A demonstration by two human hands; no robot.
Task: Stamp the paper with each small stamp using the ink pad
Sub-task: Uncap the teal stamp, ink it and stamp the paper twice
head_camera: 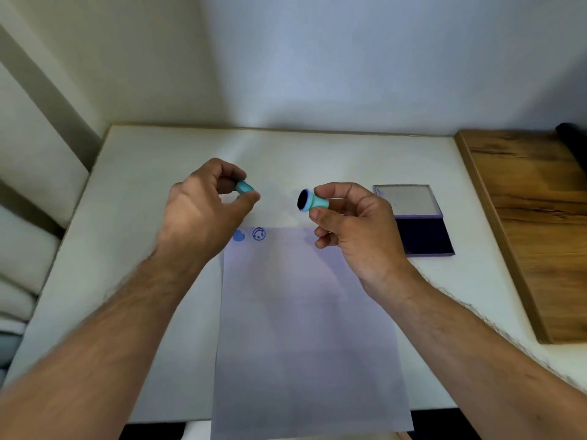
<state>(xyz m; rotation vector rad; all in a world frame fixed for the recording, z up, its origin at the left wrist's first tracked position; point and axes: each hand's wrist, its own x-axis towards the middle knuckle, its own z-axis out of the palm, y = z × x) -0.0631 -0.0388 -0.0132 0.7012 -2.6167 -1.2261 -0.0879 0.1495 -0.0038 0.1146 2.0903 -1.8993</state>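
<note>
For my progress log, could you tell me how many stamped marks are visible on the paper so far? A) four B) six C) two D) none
C: two blue marks sit side by side at the paper's top left corner, and the rest of the visible sheet is blank.

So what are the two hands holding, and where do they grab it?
Right hand pinches a small teal plastic stamp by its handle, inked face outward. Left hand pinches a small teal cap by its edges.
</note>
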